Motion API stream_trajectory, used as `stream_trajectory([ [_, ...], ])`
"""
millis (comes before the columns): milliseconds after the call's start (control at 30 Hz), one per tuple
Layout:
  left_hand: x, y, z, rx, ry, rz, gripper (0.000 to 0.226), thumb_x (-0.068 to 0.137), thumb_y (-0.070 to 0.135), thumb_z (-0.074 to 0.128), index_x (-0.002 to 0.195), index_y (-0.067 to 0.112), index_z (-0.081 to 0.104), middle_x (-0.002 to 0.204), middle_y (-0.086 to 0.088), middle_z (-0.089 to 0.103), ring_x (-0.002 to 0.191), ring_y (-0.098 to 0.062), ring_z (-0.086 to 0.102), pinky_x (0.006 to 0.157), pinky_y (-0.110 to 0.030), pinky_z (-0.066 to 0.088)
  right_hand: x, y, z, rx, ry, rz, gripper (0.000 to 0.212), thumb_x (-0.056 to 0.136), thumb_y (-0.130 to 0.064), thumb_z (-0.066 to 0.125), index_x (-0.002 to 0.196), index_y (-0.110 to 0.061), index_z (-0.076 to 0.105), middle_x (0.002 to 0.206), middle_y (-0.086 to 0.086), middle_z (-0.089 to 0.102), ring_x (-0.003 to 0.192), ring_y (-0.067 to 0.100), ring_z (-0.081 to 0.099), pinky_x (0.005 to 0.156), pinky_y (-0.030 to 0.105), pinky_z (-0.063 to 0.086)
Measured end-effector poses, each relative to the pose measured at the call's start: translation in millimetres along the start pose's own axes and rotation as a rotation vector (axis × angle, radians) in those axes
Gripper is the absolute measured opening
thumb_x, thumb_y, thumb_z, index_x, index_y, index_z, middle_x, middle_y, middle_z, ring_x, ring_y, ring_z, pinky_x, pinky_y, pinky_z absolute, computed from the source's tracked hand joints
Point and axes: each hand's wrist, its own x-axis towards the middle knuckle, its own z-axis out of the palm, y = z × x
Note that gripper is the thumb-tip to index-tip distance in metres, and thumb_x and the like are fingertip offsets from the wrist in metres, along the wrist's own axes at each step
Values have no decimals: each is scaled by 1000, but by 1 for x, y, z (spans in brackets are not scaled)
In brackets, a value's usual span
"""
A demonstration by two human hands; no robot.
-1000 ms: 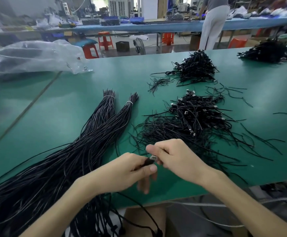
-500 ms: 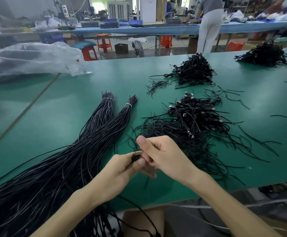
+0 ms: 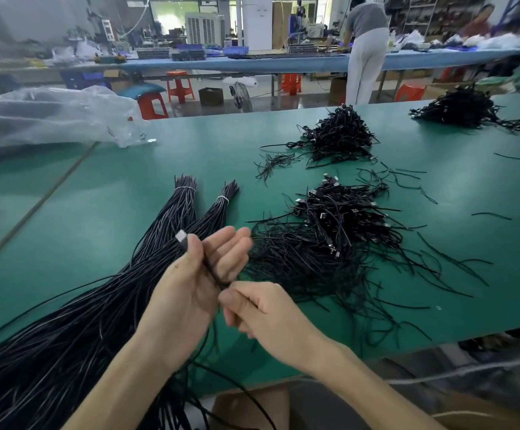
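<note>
At the near edge of the green table (image 3: 122, 187), the left hand (image 3: 187, 293) is raised palm-up. Its thumb clamps a black cable (image 3: 212, 273) against the palm, and the other fingers (image 3: 231, 243) lie nearly straight. The cable's silver plug (image 3: 181, 235) projects past the thumb tip toward 11 o'clock. From there the cable runs across the palm toward 5 o'clock.

The right hand (image 3: 265, 315) sits just beside the left at its 4 o'clock. Its fingers are curled and pinch the same cable where it leaves the left palm. Both hands are held above the table surface.

Directly beneath and at 8 o'clock of the hands lies a mass of long black cables (image 3: 75, 330), fanning over the table edge. Its far ends form two bundles at 12 o'clock, each bound with a white tie (image 3: 185, 188).

At 2 o'clock, near the hands, sits a loose pile of short leads (image 3: 339, 225) with plugs showing among them. A second heap (image 3: 336, 138) lies beyond it at 1 o'clock, well apart. A third heap (image 3: 457, 110) lies at the far right edge. Stray single strands are scattered between these.

A clear plastic bag (image 3: 51, 119) rests on the table at 10 o'clock. Beyond the table at 1 o'clock, a person (image 3: 365, 48) stands at a blue bench (image 3: 252, 65), back to the camera. Red stools (image 3: 179, 85) stand on the floor at 12 o'clock.
</note>
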Motion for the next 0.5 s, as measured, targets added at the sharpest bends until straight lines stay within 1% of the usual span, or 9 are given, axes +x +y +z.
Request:
stream_trajectory([
  [33, 1, 6, 0, -21, 27, 19, 47, 104, 39, 39, 109, 8, 73, 97, -8, 74, 80, -11, 70, 75, -22, 57, -1, 3, -2, -12, -12, 29, 43, 106, -44, 49, 69, -23, 55, 58, -15, 52, 53, 1, 44, 59, 16, 37],
  [67, 1, 11, 0, -3, 30, 32, 44, 104, 38, 41, 95, 11, 74, 77, -3, 66, 61, -8, 60, 65, -21, 55, -2, 5, -5, -21, -15, 59, 42, 105, -46, 50, 69, -23, 55, 61, -13, 54, 55, 0, 46, 60, 16, 38],
  [133, -2, 17, -3, 88, -15, 27, 41, 105, 42, 48, 82, 14, 68, 61, 2, 43, 44, -4, 39, 49, -18, 37, -2, 8, -12, -44, -13, 101, 43, 102, -51, 51, 69, -23, 56, 61, -13, 55, 54, -1, 47, 59, 13, 37],
  [200, -6, 18, -9, 252, -87, -22, 46, 98, 52, 62, 74, 13, 61, 58, 1, 39, 42, -7, 29, 44, -20, 21, -1, 9, -19, -88, -3, 119, 45, 100, -54, 53, 66, -25, 57, 55, -13, 50, 48, 2, 42, 52, 13, 34],
  [233, -8, 17, -11, 350, -124, -41, 49, 94, 54, 65, 71, 11, 59, 56, 0, 40, 42, -9, 28, 42, -19, 20, 0, 10, -22, -109, 5, 128, 47, 100, -55, 54, 65, -24, 59, 54, -10, 48, 48, 4, 39, 50, 17, 34],
  [300, -11, 14, -16, 534, -212, -74, 50, 94, 55, 62, 69, 12, 62, 53, -3, 46, 40, -11, 33, 39, -18, 26, 1, 10, -26, -140, 19, 146, 50, 100, -58, 53, 64, -23, 59, 57, -1, 46, 52, 14, 38, 52, 30, 33],
  [367, -11, 11, -22, 739, -304, -126, 46, 97, 56, 55, 78, 17, 71, 58, -8, 62, 39, -16, 48, 41, -21, 38, 3, 7, -30, -178, 48, 159, 54, 101, -59, 49, 61, -24, 55, 56, 2, 45, 52, 14, 38, 55, 33, 32],
  [433, -10, 6, -26, 1072, -366, -144, 50, 97, 66, 47, 88, 24, 73, 71, -13, 70, 51, -28, 64, 54, -38, 54, 4, 2, -34, -160, 108, 160, 55, 103, -55, 48, 57, -26, 52, 51, -9, 47, 49, 6, 38, 55, 29, 32],
  [500, -9, 0, -34, 1365, -300, -104, 58, 92, 81, 39, 101, 37, 74, 79, -13, 71, 66, -34, 65, 67, -53, 55, 6, -3, -35, -98, 173, 135, 57, 104, -52, 48, 54, -26, 52, 52, -11, 50, 50, 4, 41, 58, 27, 34],
])
